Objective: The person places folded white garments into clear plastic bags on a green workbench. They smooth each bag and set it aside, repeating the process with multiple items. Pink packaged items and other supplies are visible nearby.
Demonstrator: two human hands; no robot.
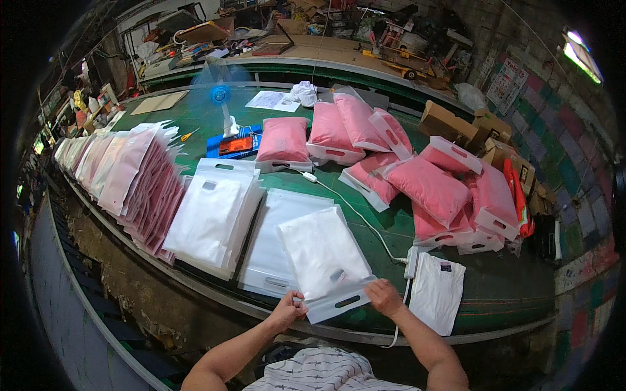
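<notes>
A frosted plastic bag (324,244) with a folded white garment inside lies tilted in front of me, its handle cut-out toward my body. My left hand (287,309) pinches the near left corner of its handle edge. At the near right corner, the fingers of my right hand (385,298) are closed on the same edge. Partly under this bag, to its left, are flat frosted bags (262,264). Farther left stands a stack of filled white bags (207,218). A folded white T-shirt (437,292) with a dark neck label lies right of my right hand.
Puffy pink-filled bags (427,189) are heaped at the right. Piles of flat pink bags (130,169) line the left edge. A white power strip (411,262) and its cable cross the green table (365,228). A blue fan (220,95) and cardboard boxes (450,124) stand farther back.
</notes>
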